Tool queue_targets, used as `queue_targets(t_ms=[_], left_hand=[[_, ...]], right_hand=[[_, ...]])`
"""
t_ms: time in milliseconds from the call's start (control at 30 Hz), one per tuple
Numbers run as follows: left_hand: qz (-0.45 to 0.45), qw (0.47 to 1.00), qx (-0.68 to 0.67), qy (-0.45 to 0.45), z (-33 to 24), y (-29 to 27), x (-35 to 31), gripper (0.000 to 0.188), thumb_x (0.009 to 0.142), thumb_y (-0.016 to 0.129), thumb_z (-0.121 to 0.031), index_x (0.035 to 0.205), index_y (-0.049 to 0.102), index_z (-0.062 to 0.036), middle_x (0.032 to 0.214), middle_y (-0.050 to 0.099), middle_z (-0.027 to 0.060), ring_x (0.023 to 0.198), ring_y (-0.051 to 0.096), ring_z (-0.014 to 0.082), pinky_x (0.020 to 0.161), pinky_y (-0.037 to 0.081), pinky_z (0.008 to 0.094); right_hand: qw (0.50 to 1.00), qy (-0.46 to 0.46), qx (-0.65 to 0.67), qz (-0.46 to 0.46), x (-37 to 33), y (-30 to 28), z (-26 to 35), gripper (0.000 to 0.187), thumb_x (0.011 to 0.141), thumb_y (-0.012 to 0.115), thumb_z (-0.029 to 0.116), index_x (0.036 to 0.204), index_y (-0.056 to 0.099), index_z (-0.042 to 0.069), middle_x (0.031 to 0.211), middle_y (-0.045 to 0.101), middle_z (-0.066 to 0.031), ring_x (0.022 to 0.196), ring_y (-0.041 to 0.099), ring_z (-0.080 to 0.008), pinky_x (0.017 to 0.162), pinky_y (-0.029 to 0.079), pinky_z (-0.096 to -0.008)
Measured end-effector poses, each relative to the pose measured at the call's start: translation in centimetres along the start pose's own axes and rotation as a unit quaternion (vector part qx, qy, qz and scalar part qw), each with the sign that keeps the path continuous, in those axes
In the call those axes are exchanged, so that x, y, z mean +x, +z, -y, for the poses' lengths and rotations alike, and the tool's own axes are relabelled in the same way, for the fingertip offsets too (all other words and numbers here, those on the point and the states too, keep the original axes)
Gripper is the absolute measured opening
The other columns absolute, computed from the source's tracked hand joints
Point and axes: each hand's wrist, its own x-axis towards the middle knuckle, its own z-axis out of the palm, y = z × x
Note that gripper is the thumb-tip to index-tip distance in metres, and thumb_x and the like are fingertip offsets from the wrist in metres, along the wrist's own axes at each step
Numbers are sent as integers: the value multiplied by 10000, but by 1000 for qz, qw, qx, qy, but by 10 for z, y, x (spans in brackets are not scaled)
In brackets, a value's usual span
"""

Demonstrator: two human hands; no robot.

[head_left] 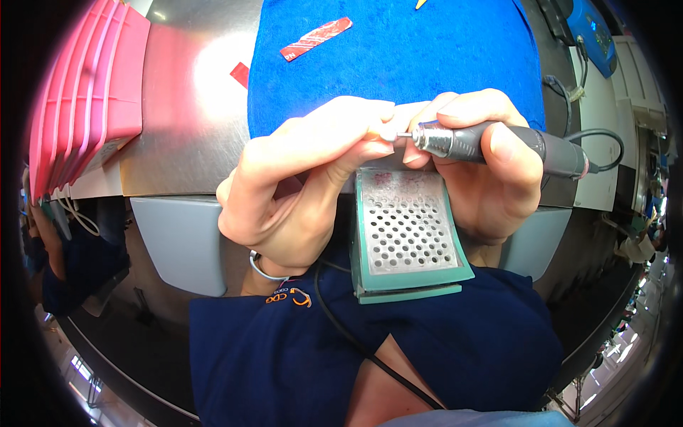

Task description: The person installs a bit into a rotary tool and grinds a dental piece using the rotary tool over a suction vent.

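My right hand (509,188) is wrapped round a dark rotary handpiece (466,140), its metal nose pointing left. From that nose a thin metal bit (405,134) reaches to the fingertips of my left hand (295,174). The left thumb and forefinger are pinched together on a small pale piece (390,133), mostly covered by the fingers, so its kind is not clear. The bit's tip is at this piece; whether they touch I cannot tell. Just below both hands stands a green-framed box with a perforated metal plate (409,235).
Under and beyond my hands a blue towel (398,64) covers the metal bench (188,121). On the towel lies a red-and-white strip (316,38). Pink trays (89,99) stack at far left; a blue device (593,35) stands at far right. The handpiece's black cord (605,133) loops rightward.
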Motion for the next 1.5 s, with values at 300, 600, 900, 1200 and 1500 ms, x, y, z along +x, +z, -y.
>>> queue_targets(t_ms=[300,600,900,1200,1500], left_hand=[[8,1000,-20,13,2,-1,-1,210,825,653,86,983,523,38,904,664,272,750,676,217,626,557,272],[3,999,7,-32,-3,0,-1,205,819,660,85,966,524,46,890,663,266,759,680,226,630,566,272],[5,1000,15,-5,-1,-1,0,229,804,664,106,974,519,58,874,662,255,774,677,248,718,579,347],[-10,1000,12,-27,-3,1,0,233,821,649,101,997,505,53,874,659,248,778,677,253,703,577,333],[-22,997,-52,-59,0,4,-2,228,813,644,118,992,513,62,866,652,244,782,667,246,726,573,339]], right_hand=[[999,7,-14,-36,0,3,4,364,933,421,215,1115,521,-84,941,604,-268,946,591,-340,907,454,-456],[1000,-5,-9,-19,-1,3,1,369,936,439,218,1124,518,-90,949,604,-267,944,590,-336,893,460,-452],[999,0,-24,-23,0,4,2,366,931,445,224,1121,523,-80,931,605,-258,946,587,-326,871,466,-436],[999,-4,40,-20,1,3,0,383,939,421,240,1135,520,-73,942,606,-256,971,583,-356,924,448,-466],[999,1,-34,-26,1,5,4,374,933,445,205,1140,500,-102,1006,581,-285,940,603,-332,901,477,-448]])
